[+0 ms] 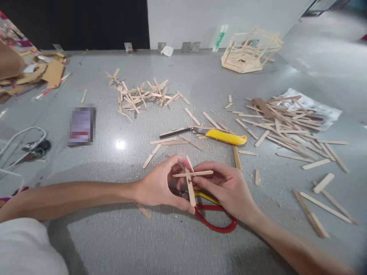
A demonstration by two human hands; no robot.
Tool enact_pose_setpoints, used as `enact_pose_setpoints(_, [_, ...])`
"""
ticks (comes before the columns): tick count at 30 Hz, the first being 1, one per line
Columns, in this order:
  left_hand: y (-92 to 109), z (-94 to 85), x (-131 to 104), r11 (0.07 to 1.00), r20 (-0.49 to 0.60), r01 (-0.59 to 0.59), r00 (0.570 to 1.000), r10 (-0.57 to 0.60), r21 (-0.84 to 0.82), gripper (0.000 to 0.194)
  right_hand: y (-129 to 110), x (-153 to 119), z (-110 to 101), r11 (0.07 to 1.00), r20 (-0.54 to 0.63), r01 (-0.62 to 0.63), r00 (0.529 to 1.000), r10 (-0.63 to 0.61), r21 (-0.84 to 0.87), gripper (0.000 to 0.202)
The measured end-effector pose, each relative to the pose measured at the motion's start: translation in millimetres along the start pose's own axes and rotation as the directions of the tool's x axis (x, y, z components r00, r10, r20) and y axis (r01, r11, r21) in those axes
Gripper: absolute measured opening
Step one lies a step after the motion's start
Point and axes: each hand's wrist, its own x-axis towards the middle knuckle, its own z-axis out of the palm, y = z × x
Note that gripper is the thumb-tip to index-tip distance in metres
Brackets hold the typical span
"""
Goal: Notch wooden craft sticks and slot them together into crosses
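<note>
Between my two hands, several wooden craft sticks (pixel 190 191) are held crossed together above the table. My left hand (pixel 160 183) curves around them, its fingertips at the upper end and its thumb by the lower end of the upright stick. The thumb and fingers of my right hand (pixel 226 185) pinch the crossing sticks from the right. Beneath the hands lies a pair of scissors (pixel 220 229) with red and yellow handles, its blades mostly hidden. A yellow utility knife (pixel 226 136) rests just beyond, among loose sticks.
Crossed stick pieces (pixel 143 95) are heaped at the back. A pile of loose sticks (pixel 286 126) lies partly on a plastic packet (pixel 329 110) at right. An openwork stick model (pixel 243 67) stands at back right. A blurred-out phone-like object (pixel 82 125) and a white cable (pixel 28 131) are at left.
</note>
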Motion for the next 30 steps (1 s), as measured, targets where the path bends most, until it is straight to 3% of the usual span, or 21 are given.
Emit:
enact_pose_setpoints(3, [2.3,0.9,-0.8,1.0,0.009,0.018,1.0,-0.018,-0.008,0.054,1.3,-1.5,-0.2,0.997,-0.004,0.048,0.999,-0.048,-0.059,0.013])
enact_pose_setpoints(7, [4.6,-1.1,-0.9,0.998,0.059,0.057,0.997,-0.056,-0.011,0.077,3.4,-3.7,-0.5,0.994,-0.012,0.081,0.997,-0.082,-0.078,0.009])
enact_pose_setpoints(14, [1.9,-0.9,-2.1,0.999,0.044,0.038,0.998,-0.039,0.037,0.072,6.7,-4.1,-2.0,0.993,-0.002,0.099,0.995,-0.1,-0.061,0.008])
enact_pose_setpoints(18, [1.7,0.1,-1.6,0.998,0.027,-0.034,0.999,0.032,0.059,0.069,5.2,-3.6,-2.4,0.986,-0.007,0.134,0.991,-0.135,-0.1,0.008])
enact_pose_setpoints(24, [1.9,-0.9,1.3,0.987,-0.037,-0.129,0.99,0.133,0.096,0.05,3.7,-5.2,-3.6,0.994,-0.024,0.065,0.997,-0.067,-0.085,0.012])
enact_pose_setpoints(30, [3.5,-3.0,1.2,0.985,-0.032,-0.14,0.989,0.144,0.101,0.048,-0.2,-2.8,-2.0,0.994,0.023,0.077,0.997,-0.076,-0.074,0.009])
